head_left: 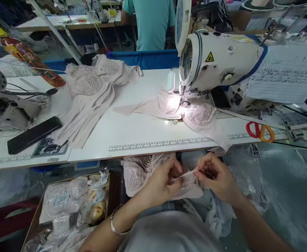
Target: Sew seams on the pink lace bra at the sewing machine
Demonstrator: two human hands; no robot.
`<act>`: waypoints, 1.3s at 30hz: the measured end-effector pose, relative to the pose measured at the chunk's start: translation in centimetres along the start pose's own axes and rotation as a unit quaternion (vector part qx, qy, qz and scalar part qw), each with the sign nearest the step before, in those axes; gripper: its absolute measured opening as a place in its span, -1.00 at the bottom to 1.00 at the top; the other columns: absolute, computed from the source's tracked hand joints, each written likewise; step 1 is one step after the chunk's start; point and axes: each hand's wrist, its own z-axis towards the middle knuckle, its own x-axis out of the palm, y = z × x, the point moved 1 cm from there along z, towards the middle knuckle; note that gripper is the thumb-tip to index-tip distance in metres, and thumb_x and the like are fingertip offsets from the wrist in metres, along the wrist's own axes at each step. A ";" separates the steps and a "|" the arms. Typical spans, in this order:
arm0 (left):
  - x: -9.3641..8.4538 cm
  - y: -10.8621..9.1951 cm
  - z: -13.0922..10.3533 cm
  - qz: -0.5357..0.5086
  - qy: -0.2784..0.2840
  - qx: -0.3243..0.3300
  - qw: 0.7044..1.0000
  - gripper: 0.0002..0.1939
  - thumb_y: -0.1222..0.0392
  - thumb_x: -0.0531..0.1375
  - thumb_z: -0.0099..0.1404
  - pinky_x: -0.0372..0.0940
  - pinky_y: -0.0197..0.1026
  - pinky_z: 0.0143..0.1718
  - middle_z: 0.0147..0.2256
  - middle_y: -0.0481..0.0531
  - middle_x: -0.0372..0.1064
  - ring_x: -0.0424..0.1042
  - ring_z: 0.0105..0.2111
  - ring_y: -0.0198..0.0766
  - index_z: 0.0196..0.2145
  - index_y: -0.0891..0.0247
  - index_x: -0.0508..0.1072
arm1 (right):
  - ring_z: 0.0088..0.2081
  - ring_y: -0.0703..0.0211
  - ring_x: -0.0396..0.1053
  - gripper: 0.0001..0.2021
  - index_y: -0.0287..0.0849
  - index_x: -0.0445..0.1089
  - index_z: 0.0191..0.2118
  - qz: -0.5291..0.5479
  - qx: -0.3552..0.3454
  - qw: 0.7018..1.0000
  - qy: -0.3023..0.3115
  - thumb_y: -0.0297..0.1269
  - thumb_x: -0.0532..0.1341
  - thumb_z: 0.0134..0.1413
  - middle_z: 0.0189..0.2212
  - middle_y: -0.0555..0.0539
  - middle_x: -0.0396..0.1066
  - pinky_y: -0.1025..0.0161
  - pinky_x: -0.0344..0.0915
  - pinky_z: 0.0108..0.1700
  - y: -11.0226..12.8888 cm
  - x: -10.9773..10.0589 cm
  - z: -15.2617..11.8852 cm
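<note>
Both hands are working low over the lap, below the table edge (153,148): the left hand (164,182) and the right hand (216,176) are each pinching one small pale lace piece (187,185) between fingertips. More lace garments (137,171) are lying just beside them. Farther away, a lace bra (192,113) is lying under the sewing machine (216,59), with scissors (260,131) near it.

Both my forearms reach forward from my lap, below the tabletop (153,147) edge, hands meeting just short of it. My left hand (164,183) curls with fingers bent inward, its grip pinched closed at thumb and fingertips. My right hand (216,178) faces it, thumb and forefinger pinched, the two nearly touching.
</note>
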 end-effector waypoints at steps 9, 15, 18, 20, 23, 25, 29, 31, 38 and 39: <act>1.5 0.2 0.9 0.032 -0.056 -0.058 0.996 -0.81 0.19 0.23 0.27 0.04 -0.34 -0.53 -0.59 -0.09 0.35 0.18 -0.58 -0.41 -0.46 0.30 0.55 | -0.58 0.31 0.21 -0.76 -0.11 0.35 -0.34 -0.022 -0.003 1.000 -0.014 -0.10 0.16 0.31 -0.51 0.04 0.32 0.32 0.14 -0.54 0.1 0.6 -0.1; 1.0 0.2 1.2 -0.122 -0.024 -0.131 0.984 -0.71 0.01 0.31 0.17 -0.11 -0.34 -0.62 -0.66 -0.14 0.18 -0.03 -0.65 -0.46 -0.45 0.35 0.59 | -0.59 0.30 0.04 -0.49 -0.11 0.22 -0.43 0.007 0.033 0.999 0.029 0.24 -0.02 0.31 -0.58 0.09 0.12 0.30 0.02 -0.54 -1.3 0.3 -0.3; 0.9 0.4 1.5 -0.148 -0.023 -0.120 0.981 -0.72 0.03 0.33 0.14 -0.04 -0.34 -0.59 -0.63 -0.09 0.27 0.05 -0.62 -0.45 -0.47 0.35 0.60 | -0.47 0.23 0.17 -0.51 -0.13 0.36 -0.30 0.018 0.047 0.995 0.083 0.18 -0.04 0.35 -0.48 0.03 0.23 0.28 0.11 -0.43 -1.2 0.6 0.0; 0.9 0.6 1.6 -0.155 -0.019 -0.116 0.981 -0.75 0.07 0.33 0.13 0.00 -0.33 -0.57 -0.61 -0.06 0.31 0.10 -0.60 -0.43 -0.47 0.36 0.61 | -0.42 0.22 0.22 -0.59 -0.12 0.39 -0.20 0.045 0.063 0.991 0.107 0.10 0.02 0.36 -0.45 0.02 0.28 0.29 0.16 -0.39 -0.9 0.9 0.2; 0.9 0.8 1.7 -0.146 -0.016 -0.118 0.982 -0.78 0.11 0.32 0.11 0.00 -0.33 -0.56 -0.59 -0.04 0.32 0.11 -0.58 -0.42 -0.47 0.36 0.61 | -0.45 0.25 0.22 -0.67 -0.11 0.31 -0.14 0.088 0.077 0.987 0.111 0.08 0.12 0.32 -0.46 0.05 0.28 0.32 0.16 -0.42 -0.7 1.3 0.4; 0.9 0.9 1.7 -0.137 -0.018 -0.120 0.983 -0.78 0.12 0.30 0.11 -0.03 -0.34 -0.57 -0.60 -0.05 0.29 0.09 -0.59 -0.43 -0.49 0.37 0.60 | -0.47 0.27 0.19 -0.68 -0.10 0.26 -0.18 0.106 0.078 0.986 0.100 0.08 0.16 0.29 -0.48 0.07 0.26 0.33 0.15 -0.44 -0.7 1.5 0.5; 0.9 0.7 1.6 -0.130 -0.019 -0.122 0.984 -0.77 0.12 0.29 0.12 -0.09 -0.34 -0.60 -0.64 -0.09 0.20 0.01 -0.61 -0.45 -0.53 0.37 0.57 | -0.53 0.31 0.12 -0.67 -0.09 0.22 -0.25 0.119 0.082 0.987 0.072 0.08 0.19 0.26 -0.53 0.11 0.21 0.34 0.09 -0.49 -0.7 2.1 0.6; 0.9 0.6 1.5 -0.134 -0.020 -0.123 0.983 -0.76 0.10 0.30 0.12 -0.12 -0.34 -0.61 -0.65 -0.11 0.18 -0.02 -0.62 -0.46 -0.52 0.37 0.57 | -0.56 0.33 0.07 -0.68 -0.08 0.22 -0.25 0.129 0.088 0.986 0.059 0.07 0.19 0.27 -0.55 0.12 0.18 0.35 0.04 -0.52 -1.0 2.1 0.6; 0.5 0.8 1.6 -0.153 -0.064 -0.115 0.979 -0.75 0.05 0.34 0.13 -0.02 -0.35 -0.61 -0.62 -0.05 0.34 0.09 -0.63 -0.45 -0.48 0.34 0.61 | -0.61 0.30 -0.05 -0.52 -0.09 0.38 -0.30 0.055 0.018 0.998 0.024 0.26 0.09 0.22 -0.62 0.13 0.02 0.28 -0.04 -0.54 -3.6 0.5 -1.0; 0.5 0.9 1.6 -0.155 -0.071 -0.110 0.979 -0.74 0.05 0.34 0.13 0.01 -0.35 -0.60 -0.60 -0.03 0.37 0.13 -0.62 -0.43 -0.46 0.34 0.62 | -0.60 0.28 0.01 -0.54 -0.10 0.42 -0.30 0.007 0.026 0.998 0.056 0.23 0.13 0.22 -0.62 0.10 0.09 0.28 -0.01 -0.53 -4.1 0.6 -1.3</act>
